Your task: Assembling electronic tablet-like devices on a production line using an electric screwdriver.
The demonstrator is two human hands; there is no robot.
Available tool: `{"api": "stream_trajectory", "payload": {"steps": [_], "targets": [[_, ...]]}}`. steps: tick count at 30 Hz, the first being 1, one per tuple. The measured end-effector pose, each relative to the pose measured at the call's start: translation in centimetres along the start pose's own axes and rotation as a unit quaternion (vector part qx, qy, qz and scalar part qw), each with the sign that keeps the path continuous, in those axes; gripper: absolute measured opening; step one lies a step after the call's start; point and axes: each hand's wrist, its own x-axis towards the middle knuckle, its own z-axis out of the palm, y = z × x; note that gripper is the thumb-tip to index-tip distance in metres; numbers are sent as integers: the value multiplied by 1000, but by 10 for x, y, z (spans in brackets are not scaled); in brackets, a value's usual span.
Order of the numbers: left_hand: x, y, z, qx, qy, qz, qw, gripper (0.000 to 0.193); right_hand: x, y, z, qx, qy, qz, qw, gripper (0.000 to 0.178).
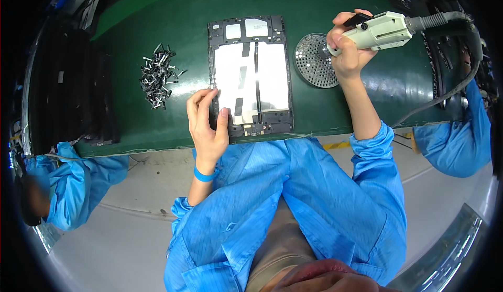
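An opened tablet [222,74] lies on the green table, its large white battery [275,77] and black circuit parts exposed. At the tablet's lower left edge rests my left hand [207,127], fingers apart, fingertips touching the frame and the battery's corner. My right hand [350,51] is wrapped round a pale electric screwdriver [385,31], held sideways with its cable running off to the right. The screwdriver's tip points down at a round, perforated metal screw tray [309,61] right of the tablet. Whether the tip carries a screw is too small to tell.
A heap of small black and silver parts [159,74] lies left of the tablet. Dark stacked panels [65,82] stand at the far left. The screwdriver's cable [445,95] loops down on the right. Blue-sleeved people sit at left [84,187] and right [453,140].
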Motion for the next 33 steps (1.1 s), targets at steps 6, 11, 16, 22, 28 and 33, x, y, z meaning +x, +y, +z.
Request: {"api": "stream_trajectory", "payload": {"steps": [6,11,16,22,28,33], "targets": [[1,3,0,-8,-6,-15,1000,31,0,3,-2,-11,-7,3,1000,48],[1,3,0,-7,-9,-25,1000,30,-2,5,-1,-4,-16,2,1000,48],[2,5,-1,0,-15,-29,999,28,-3,7,-3,6,-21,7,1000,49],[3,4,-1,-9,-17,-29,999,29,-2,8,-5,60,-52,25,997,52],[2,5,-1,-16,-16,-33,999,29,2,10,-11,76,-108,42,990,55],[3,1,-1,-12,-17,-9,1000,32,1,11,-4,73,-143,32,987,55]]}}
